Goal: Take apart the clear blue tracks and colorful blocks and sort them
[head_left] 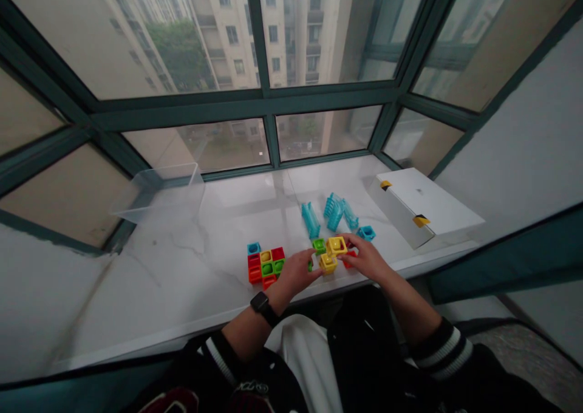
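Two yellow toy blocks sit between my hands near the counter's front edge: an upper yellow block [337, 245] and a lower yellow block [328, 263], corner against corner. My right hand [367, 260] has its thumb and fingers closed on the upper one. From the left, my left hand [296, 274] curls with its thumb and fingertips against the lower one. A green block [319, 246] lies just beyond my left fingertips. Partly under my right hand is a red block [350, 259]. Beside my left hand lies a cluster of red, yellow, green and blue blocks [266, 266].
Translucent blue track pieces [334, 211] and a blue block [366, 233] lie beyond my hands. A clear plastic bin [159, 197] stands at the left back. A white box [428, 206] with yellow-black tabs is at the right. Windows border the marble-patterned counter [182, 279].
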`<state>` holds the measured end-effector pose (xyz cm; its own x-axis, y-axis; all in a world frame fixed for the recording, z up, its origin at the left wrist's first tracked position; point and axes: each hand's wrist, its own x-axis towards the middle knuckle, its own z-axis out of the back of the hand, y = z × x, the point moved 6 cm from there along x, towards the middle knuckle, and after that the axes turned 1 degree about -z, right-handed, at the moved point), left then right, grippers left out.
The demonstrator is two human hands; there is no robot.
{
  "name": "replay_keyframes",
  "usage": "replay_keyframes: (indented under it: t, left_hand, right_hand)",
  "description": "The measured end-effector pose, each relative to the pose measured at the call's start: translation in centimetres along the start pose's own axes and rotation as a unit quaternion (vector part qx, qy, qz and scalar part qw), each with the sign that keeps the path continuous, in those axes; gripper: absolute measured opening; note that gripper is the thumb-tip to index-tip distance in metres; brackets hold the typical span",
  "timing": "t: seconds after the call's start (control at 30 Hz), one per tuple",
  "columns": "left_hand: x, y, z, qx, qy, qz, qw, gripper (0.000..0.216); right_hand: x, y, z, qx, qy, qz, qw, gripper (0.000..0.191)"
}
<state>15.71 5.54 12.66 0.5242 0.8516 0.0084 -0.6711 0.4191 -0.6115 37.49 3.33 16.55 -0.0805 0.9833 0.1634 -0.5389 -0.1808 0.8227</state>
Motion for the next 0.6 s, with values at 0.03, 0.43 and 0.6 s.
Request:
replay_keyframes:
  t: [0.03,0.43,0.6]
  left_hand:
    - [0.3,0.0,-0.6,0.013,0.005,-0.002,1.0,0.065]
    - [1.3,0.5,-3.3,0.058,0.048,0.005,0.997,0.044]
    - [1.5,0.7,-3.8,0.053,0.05,0.011,0.997,0.04]
  right_hand:
    - [-0.1,-0.3,-0.1,-0.001,0.0,-0.004,1.0,0.049]
    - [-0.2,-2.8,-2.2,-0.049,0.028,-0.019,0.998,0.055]
    - [-0.3,-3.6,-3.1,-0.058,0.047,-0.02,0.997,0.056]
